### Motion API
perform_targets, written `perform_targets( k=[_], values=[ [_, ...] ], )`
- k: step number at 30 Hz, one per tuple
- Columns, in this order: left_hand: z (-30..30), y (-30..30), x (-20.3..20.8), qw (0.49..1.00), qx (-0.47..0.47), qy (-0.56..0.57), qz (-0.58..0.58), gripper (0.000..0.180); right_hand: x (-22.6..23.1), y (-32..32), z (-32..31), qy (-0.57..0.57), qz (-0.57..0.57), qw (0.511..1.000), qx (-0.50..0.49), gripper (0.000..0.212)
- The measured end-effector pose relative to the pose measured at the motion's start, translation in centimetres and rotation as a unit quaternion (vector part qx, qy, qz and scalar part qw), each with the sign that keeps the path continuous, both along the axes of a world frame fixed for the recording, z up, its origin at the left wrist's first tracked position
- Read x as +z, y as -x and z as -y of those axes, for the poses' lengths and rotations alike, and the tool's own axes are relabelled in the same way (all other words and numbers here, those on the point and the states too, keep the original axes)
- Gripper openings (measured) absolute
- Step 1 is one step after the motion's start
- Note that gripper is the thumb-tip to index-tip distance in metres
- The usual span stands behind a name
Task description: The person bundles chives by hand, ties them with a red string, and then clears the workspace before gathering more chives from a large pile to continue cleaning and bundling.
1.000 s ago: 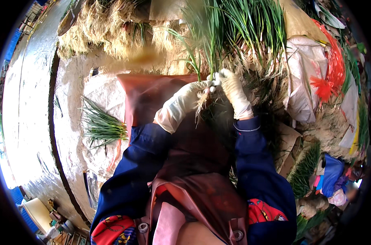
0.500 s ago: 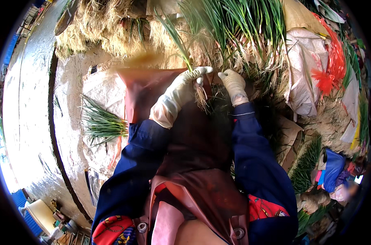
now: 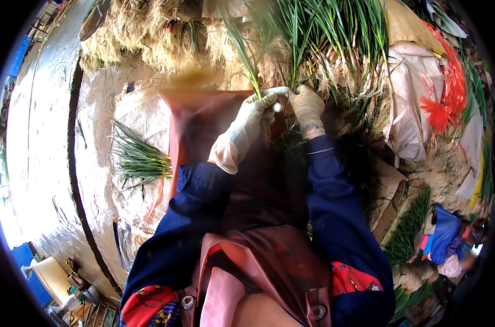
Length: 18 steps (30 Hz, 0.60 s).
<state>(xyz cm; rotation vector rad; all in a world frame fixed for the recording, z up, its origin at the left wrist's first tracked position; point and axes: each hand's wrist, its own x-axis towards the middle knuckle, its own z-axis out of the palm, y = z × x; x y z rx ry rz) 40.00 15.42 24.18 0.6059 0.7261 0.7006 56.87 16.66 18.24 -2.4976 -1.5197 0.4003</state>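
My left hand point(image 3: 247, 124), in a pale glove, is closed around a few green onions point(image 3: 249, 68), their leaves pointing up and away from me. Just to its right, my gloved right hand point(image 3: 306, 109) has its fingers closed at the lower end of another green onion stalk point(image 3: 294, 65). The fingertips of both hands almost meet. Both hands are above the far part of the brown apron point(image 3: 204, 122) over my lap. The roots below my left hand are mostly hidden by its fingers.
A large heap of green onions point(image 3: 340, 41) lies beyond my right hand, with rooty bundles point(image 3: 165, 41) at the far left. One small bunch point(image 3: 141, 158) rests on a pale sheet to the left. A whitish sack point(image 3: 414, 103) and red plastic strips point(image 3: 446, 103) are at the right.
My right hand has moved slightly up and left, closer to my left hand. The pale roots that hung below my left hand no longer show clearly.
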Motion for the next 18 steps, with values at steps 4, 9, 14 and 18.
perform_targets(
  k=[4, 9, 14, 18],
  values=[
    [0.4, 0.0, 0.6, 1.0, 0.013, 0.014, -0.018, 0.029, -0.2, -0.9, 0.0, -0.054, -0.006, 0.998, 0.006, 0.045],
    [1.9, -0.7, 2.2, 0.989, 0.029, -0.04, -0.139, 0.03, 5.9, -2.5, 3.1, -0.109, -0.302, 0.947, -0.021, 0.027],
    [3.3, -3.1, 1.3, 0.986, 0.017, -0.075, -0.146, 0.034, 8.3, -0.9, 5.9, -0.126, -0.42, 0.898, -0.022, 0.023],
    [2.9, -2.2, 1.6, 0.985, -0.043, -0.03, -0.165, 0.026, 6.8, 0.3, 6.3, -0.235, -0.115, 0.964, 0.04, 0.021]
  ],
)
